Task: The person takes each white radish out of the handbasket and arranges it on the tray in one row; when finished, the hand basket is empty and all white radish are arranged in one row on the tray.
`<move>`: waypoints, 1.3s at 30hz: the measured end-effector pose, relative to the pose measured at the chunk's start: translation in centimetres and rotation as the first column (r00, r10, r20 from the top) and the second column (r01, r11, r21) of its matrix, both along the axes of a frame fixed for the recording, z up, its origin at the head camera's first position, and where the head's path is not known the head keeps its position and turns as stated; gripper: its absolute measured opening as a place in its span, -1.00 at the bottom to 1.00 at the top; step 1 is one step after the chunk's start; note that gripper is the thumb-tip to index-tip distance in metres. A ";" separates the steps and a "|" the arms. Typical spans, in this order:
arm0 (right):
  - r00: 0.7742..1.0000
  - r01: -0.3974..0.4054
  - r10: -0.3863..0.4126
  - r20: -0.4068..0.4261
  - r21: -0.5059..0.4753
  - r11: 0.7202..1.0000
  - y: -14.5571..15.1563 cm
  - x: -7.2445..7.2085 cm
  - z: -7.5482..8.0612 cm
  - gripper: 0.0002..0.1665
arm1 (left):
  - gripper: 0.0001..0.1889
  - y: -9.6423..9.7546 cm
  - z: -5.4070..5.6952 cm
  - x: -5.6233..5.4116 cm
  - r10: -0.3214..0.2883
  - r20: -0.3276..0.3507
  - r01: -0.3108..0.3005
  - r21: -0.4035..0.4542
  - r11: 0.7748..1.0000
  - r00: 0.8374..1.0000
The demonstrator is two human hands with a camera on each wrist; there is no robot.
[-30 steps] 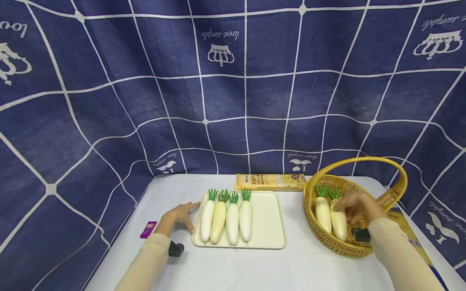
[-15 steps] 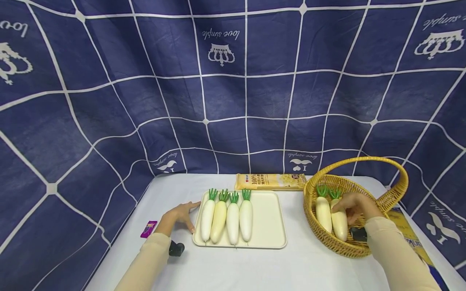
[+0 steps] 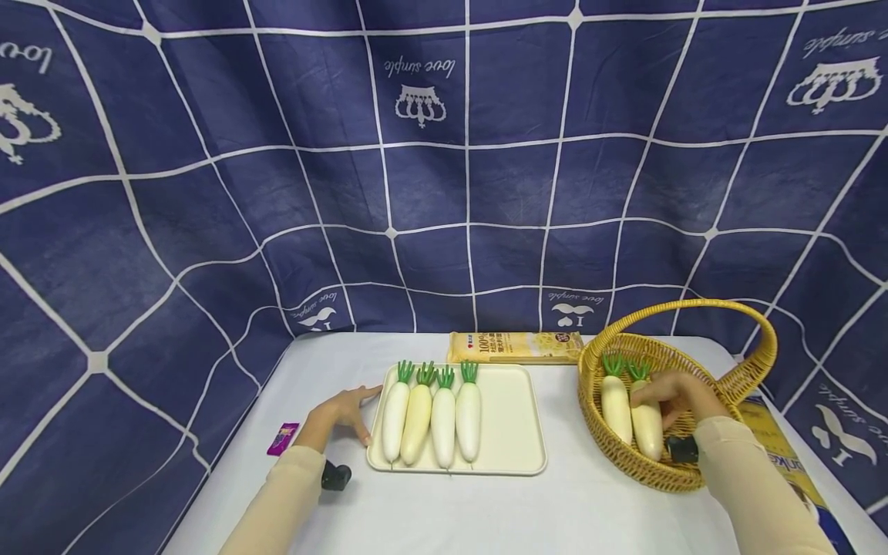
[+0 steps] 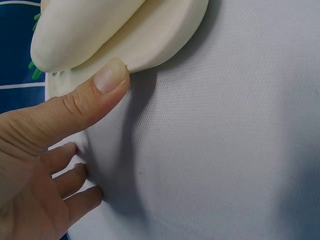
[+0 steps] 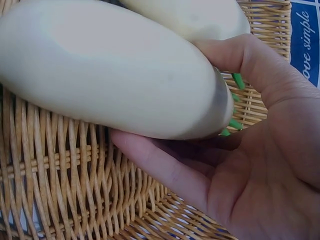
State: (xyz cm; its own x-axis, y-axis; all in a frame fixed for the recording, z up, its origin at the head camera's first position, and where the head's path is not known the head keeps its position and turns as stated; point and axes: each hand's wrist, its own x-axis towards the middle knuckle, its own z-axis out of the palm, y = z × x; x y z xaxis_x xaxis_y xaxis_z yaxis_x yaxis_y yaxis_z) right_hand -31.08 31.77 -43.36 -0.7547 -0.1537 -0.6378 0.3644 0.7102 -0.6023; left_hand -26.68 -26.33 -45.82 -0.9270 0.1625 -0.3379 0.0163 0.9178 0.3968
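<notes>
My right hand (image 3: pixel 676 395) is inside the wicker basket (image 3: pixel 603 443), gripping a white radish (image 3: pixel 647 432) near its green-leaf end. In the right wrist view, the thumb lies on one side of that radish (image 5: pixel 110 70) and the fingers on the other. A second radish (image 3: pixel 615 408) lies beside it in the basket. At the left, my left hand (image 3: pixel 341 410) has its fingers spread, thumb against the rim of the cream tray (image 3: pixel 509 416); the thumb (image 4: pixel 107 80) meets the tray edge in the left wrist view. Several radishes (image 3: pixel 444 428) lie side by side on the tray's left half.
A yellow food packet (image 3: pixel 516 347) lies behind the tray. A small purple packet (image 3: pixel 282 438) is left of my left hand. The basket's tall handle (image 3: pixel 683 304) arches over it, and another yellow-and-blue package (image 3: pixel 787 455) lies partly under my right sleeve.
My right hand has moved slightly left and closed round the radish in the basket. The left hand and the tray have stayed in place.
</notes>
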 end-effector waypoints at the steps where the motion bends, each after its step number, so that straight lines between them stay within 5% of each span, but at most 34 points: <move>1: 1.000 -0.002 0.002 0.001 0.000 1.000 0.0 0.0 0.0 0.00 | 0.14 0.0 -0.1 0.0 0.000 0.000 0.000 0.001 1.000 1.000; 11: 1.000 0.004 -0.005 -0.020 -0.046 0.999 0.7 0.2 -0.5 0.09 | 0.16 -0.2 -0.3 -0.1 -0.008 -0.004 0.008 0.012 1.000 1.000; 19: 0.982 -0.043 0.030 -0.187 -0.066 0.997 1.2 0.7 0.2 -0.45 | 0.14 -0.2 -0.5 -0.1 -0.014 -0.016 0.014 0.001 1.000 1.000; 30: 0.945 -0.089 0.007 -0.327 -0.237 0.967 1.5 1.6 1.9 -0.19 | 0.18 -0.2 -0.3 0.0 0.007 0.004 -0.007 0.035 0.999 1.000; 34: 0.941 -0.072 -0.033 -0.336 -0.297 0.952 1.5 2.1 2.1 -0.19 | 0.22 -0.6 -0.8 -0.3 -0.013 -0.004 0.013 0.055 0.998 1.000; 39: 0.927 -0.088 -0.066 -0.370 -0.386 0.918 1.4 2.7 2.3 -0.26 | 0.20 -0.3 -0.3 -0.1 0.007 0.010 -0.008 0.052 0.999 1.000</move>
State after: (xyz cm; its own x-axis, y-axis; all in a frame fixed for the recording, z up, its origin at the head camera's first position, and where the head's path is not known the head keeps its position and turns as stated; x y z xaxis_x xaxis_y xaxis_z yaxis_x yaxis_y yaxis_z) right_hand -28.37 33.16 -41.09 -0.9189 -0.3397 -0.2005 0.0549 0.3933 -0.9178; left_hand -26.73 -26.61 -46.09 -0.9249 0.1733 -0.3385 0.0053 0.8959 0.4443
